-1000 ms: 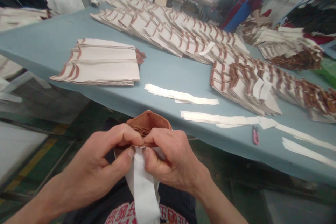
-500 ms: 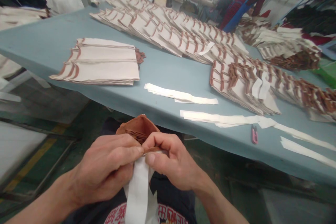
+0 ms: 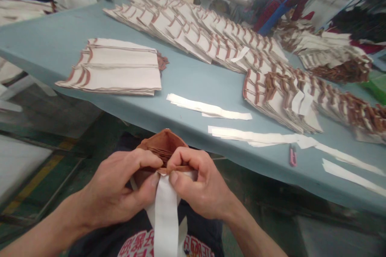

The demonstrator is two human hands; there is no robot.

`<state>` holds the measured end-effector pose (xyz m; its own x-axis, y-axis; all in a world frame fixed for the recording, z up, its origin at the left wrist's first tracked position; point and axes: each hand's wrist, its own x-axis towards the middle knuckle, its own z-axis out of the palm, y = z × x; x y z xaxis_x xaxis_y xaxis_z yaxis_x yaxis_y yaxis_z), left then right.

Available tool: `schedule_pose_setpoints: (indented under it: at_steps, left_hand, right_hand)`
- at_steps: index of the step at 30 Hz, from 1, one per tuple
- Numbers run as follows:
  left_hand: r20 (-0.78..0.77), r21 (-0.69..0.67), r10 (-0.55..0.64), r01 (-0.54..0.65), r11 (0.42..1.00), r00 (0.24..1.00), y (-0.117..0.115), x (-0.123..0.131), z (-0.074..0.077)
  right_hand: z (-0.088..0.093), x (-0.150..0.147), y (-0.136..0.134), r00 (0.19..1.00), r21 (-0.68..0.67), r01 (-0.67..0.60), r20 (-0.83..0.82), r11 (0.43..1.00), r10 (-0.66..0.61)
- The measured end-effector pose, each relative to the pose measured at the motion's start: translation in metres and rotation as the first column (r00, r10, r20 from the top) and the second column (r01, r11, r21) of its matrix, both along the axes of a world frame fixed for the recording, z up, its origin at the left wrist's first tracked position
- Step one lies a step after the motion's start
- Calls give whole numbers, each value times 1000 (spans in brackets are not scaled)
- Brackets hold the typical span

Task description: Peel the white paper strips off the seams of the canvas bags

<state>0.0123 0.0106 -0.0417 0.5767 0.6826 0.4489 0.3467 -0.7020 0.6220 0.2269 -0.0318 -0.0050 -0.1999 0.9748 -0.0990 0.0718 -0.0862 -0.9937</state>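
Observation:
A bundle of brown fabric (image 3: 164,143) with several folded layers is held up in front of my lap. My right hand (image 3: 196,178) pinches its near brown edge between thumb and bent forefinger. At the same edge my left hand (image 3: 126,184) grips the fabric, its thumb below and forefinger above. From between the two thumbs a white strip (image 3: 166,221) hangs down over my dark, red-lettered clothing. The strip's top end meets the brown edge; how it is attached there I cannot make out. My lower fingers and part of the bundle are hidden.
On the blue-covered table (image 3: 193,76) lies a stack of cream pieces with brown edging (image 3: 120,66). Long overlapping rows of similar pieces (image 3: 205,40) run behind. White strips (image 3: 208,108) and pink thread snips (image 3: 292,156) lie near the front edge.
My left thumb and forefinger have drawn back left from the right hand and spread a little, showing more of the brown edge. The white strip now hangs straighter and slightly further right.

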Motion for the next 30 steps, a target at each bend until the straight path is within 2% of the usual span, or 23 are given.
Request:
schedule_pose_setpoints:
  at_steps: [3,6,10,13,19,20,22,24,25,26,28,30]
  left_hand:
    - [8,-145,-161,160,976,987,11,0,9]
    - [1,-324,-269,255,911,963,19,1,20]
    - [36,-458,-324,304,835,945,23,3,29]
    - [61,-479,-346,331,813,936,23,5,29]
    - [-27,-353,-334,303,885,942,22,6,31]
    - [-31,-364,-338,304,880,941,22,7,33]
    - [21,-420,-350,326,847,936,21,9,39]
    - [153,-469,-354,383,796,923,18,11,42]
    - [227,-485,-348,416,769,909,17,11,41]
    - [290,-500,-337,442,745,896,16,10,39]
    - [381,-538,-309,481,692,871,14,7,30]
    - [434,-591,-282,507,627,856,14,3,18]
  right_hand:
    - [-4,2,0,992,230,16,122,973,-45]
    - [-12,4,-1,972,455,9,205,890,-115]
    - [-18,7,-1,957,562,-31,254,826,-137]
    - [-18,9,-1,947,600,-64,288,797,-141]
    - [-16,12,-2,937,651,-93,313,754,-154]
    - [-16,11,-3,949,630,-76,282,773,-137]
    - [-17,6,-6,991,501,-18,121,865,-49]
    - [-19,0,-10,981,245,-8,-185,970,55]
    - [-21,-4,-11,936,116,-40,-344,992,78]
    - [-23,-7,-12,877,14,-84,-473,996,81]
    - [-26,-12,-13,796,-100,-153,-602,983,63]
    - [-28,-12,-11,797,-135,-168,-602,976,54]
